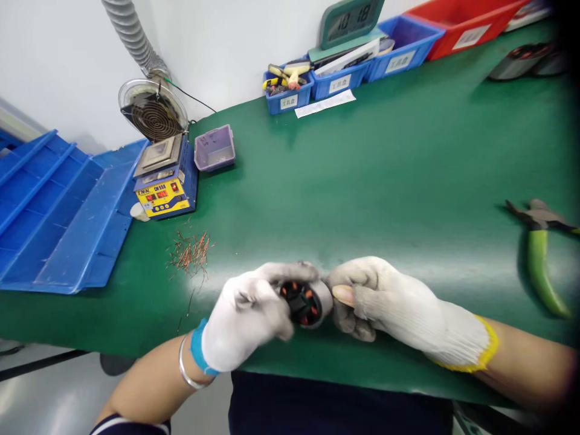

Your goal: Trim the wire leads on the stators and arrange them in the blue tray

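A small motor stator (322,302), grey outside with a black inner frame and orange copper windings, is held above the near edge of the green bench. My left hand (254,311), in a white glove, grips it from the left with the open end facing that way. Close by on the right, my gloved right hand (367,296) is closed in a pinch at the stator's far end, its bare thumb tip showing. What sits between those fingers is hidden. Slight blur covers the left fingers.
Copper wire scraps (191,251) lie on the bench (362,181). Behind them stand a solder pot (165,187) and a purple tray (215,148). Green-handled cutters (539,260) are at right; blue bins (287,96), a red bin (466,27) and more stators (519,60) line the back.
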`<state>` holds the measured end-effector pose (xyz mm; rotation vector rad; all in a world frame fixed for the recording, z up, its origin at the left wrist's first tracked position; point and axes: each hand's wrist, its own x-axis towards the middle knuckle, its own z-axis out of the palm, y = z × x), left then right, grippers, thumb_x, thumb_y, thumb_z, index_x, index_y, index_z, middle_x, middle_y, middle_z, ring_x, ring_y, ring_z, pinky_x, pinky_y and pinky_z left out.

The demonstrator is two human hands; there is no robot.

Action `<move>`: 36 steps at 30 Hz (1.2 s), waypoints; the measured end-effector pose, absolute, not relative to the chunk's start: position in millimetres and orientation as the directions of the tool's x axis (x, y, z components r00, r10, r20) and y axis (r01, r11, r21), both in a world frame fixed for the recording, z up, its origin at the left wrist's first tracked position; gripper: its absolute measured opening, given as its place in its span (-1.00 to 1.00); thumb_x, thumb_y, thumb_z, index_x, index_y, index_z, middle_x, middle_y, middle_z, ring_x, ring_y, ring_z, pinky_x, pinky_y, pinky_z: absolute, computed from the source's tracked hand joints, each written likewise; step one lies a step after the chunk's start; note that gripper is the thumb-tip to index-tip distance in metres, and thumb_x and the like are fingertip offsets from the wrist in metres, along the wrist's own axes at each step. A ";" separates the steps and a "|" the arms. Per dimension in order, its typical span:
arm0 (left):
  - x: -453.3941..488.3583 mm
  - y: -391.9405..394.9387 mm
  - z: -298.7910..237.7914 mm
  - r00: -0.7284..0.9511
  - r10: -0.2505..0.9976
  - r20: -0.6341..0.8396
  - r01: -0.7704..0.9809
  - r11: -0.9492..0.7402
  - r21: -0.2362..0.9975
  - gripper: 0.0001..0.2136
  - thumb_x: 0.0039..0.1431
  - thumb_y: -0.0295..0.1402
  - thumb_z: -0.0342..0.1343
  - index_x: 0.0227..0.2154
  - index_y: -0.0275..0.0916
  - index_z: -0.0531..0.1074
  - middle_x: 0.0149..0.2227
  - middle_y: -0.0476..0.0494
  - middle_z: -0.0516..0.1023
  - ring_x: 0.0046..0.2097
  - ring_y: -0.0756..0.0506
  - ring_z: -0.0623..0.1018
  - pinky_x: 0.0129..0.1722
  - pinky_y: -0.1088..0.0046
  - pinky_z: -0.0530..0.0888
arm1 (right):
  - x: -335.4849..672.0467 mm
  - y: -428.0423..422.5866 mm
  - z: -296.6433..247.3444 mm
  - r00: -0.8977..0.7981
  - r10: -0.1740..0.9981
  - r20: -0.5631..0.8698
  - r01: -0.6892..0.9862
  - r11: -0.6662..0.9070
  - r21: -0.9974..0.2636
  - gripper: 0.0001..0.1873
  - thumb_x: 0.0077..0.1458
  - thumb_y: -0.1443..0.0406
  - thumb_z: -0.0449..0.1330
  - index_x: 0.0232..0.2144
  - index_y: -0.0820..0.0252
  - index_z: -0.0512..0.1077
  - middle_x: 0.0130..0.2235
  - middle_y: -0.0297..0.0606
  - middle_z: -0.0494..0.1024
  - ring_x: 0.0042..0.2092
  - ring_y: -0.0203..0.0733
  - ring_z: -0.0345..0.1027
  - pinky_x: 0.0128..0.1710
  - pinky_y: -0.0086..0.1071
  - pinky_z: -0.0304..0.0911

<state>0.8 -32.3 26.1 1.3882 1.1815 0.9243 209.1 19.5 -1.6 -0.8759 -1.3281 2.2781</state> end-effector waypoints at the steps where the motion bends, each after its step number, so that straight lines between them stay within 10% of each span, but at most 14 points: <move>1: 0.9 -31.4 25.6 0.186 0.977 -0.102 0.114 0.082 0.990 -0.55 0.36 0.10 -0.08 -0.19 -0.19 0.47 0.12 -0.32 0.48 0.16 -0.33 0.52 0.18 -0.09 0.48 | 207.9 18.4 -2.8 -0.755 0.566 -0.332 0.011 -0.495 -0.869 -0.35 -0.08 -0.24 0.33 -0.57 0.23 0.36 -0.59 -0.29 0.41 -0.62 -0.37 0.17 -0.64 -0.47 0.08; 5: 0.0 -19.2 21.8 0.446 0.820 -0.358 0.043 0.380 0.924 -0.63 0.35 -0.03 0.01 -0.11 -0.24 0.48 -0.23 -0.20 0.59 -0.16 -0.21 0.65 -0.13 0.14 0.64 | 208.4 18.0 -1.7 -0.781 0.541 -0.311 0.164 -0.304 -0.939 -0.39 0.09 -0.19 0.19 -0.62 0.21 0.35 -0.61 -0.27 0.38 -0.58 -0.34 0.16 -0.58 -0.44 0.07; 10: -3.2 -13.5 18.8 0.481 0.870 -0.106 0.330 -0.068 0.941 -0.80 0.21 -0.16 0.22 -0.31 -0.20 0.48 -0.20 -0.19 0.59 -0.16 -0.14 0.61 -0.07 0.25 0.59 | 214.1 24.4 6.2 -0.745 0.636 -0.200 0.354 0.123 -0.927 -0.54 0.16 0.01 0.12 -0.62 0.18 0.37 -0.61 -0.28 0.38 -0.52 -0.29 0.18 -0.53 -0.41 0.07; 14: -1.5 -16.7 7.7 0.451 0.868 0.211 0.492 -0.438 0.752 -0.82 0.17 -0.25 0.29 -0.35 -0.20 0.43 -0.04 -0.29 0.55 -0.09 -0.16 0.61 -0.09 0.26 0.58 | 213.8 29.7 1.5 -0.667 0.673 -0.320 0.459 0.033 -0.888 -0.52 0.13 -0.05 0.06 -0.60 0.17 0.35 -0.61 -0.28 0.37 -0.55 -0.27 0.19 -0.57 -0.41 0.07; 20: -5.9 -11.7 -9.6 0.423 0.888 0.180 0.642 -0.433 0.633 -0.77 0.22 -0.16 0.27 -0.35 -0.19 0.42 -0.04 -0.23 0.54 -0.10 -0.15 0.61 -0.14 0.30 0.58 | 228.3 49.1 -6.6 -0.652 0.653 -0.385 0.631 0.187 -0.753 -0.55 0.17 -0.02 0.04 -0.55 0.14 0.40 -0.58 -0.29 0.43 -0.55 -0.26 0.23 -0.57 -0.40 0.09; 24: -7.0 -8.9 -11.4 0.333 0.941 0.063 0.699 -0.291 0.653 -0.66 0.12 -0.09 0.35 -0.24 -0.20 0.42 -0.09 -0.20 0.54 -0.14 -0.18 0.61 -0.13 0.23 0.58 | 235.2 52.7 -7.1 -0.664 0.743 0.086 0.602 0.599 -0.528 -0.64 0.25 0.08 0.04 -0.20 0.13 0.56 -0.16 -0.12 0.63 -0.21 -0.04 0.49 -0.27 -0.21 0.37; 27: -4.8 -7.9 -7.9 0.270 0.962 0.029 0.732 -0.225 0.643 -0.47 0.10 -0.05 0.34 0.03 -0.20 0.37 -0.09 -0.20 0.52 -0.09 -0.24 0.60 -0.06 0.14 0.57 | 220.7 40.7 -9.7 -0.726 0.533 0.435 0.509 0.841 -0.180 -0.66 0.27 0.20 0.08 -0.08 0.26 0.53 0.00 0.06 0.57 -0.02 0.11 0.45 0.11 0.09 0.26; 31: -6.2 -6.3 -1.5 0.353 0.936 0.003 0.751 -0.286 0.595 -0.51 0.17 -0.07 0.28 0.08 -0.17 0.36 -0.04 -0.21 0.50 -0.07 -0.24 0.59 -0.05 0.17 0.55 | 202.0 24.7 -16.4 -0.817 0.482 0.316 0.535 0.838 0.107 -0.71 0.15 0.51 0.06 -0.28 0.24 0.57 -0.38 -0.13 0.58 -0.24 0.01 0.51 -0.07 -0.10 0.35; 36: -10.7 -7.0 4.8 0.304 0.952 -0.040 0.831 -0.244 0.499 -0.65 0.07 -0.17 0.30 -0.13 -0.19 0.41 -0.14 -0.17 0.49 -0.19 -0.22 0.57 -0.18 0.19 0.53 | 257.4 38.1 -29.3 -0.688 0.705 0.171 0.706 0.705 -0.071 -0.69 0.21 0.45 0.05 -0.18 0.23 0.59 -0.27 0.01 0.61 -0.10 0.14 0.49 -0.08 -0.09 0.33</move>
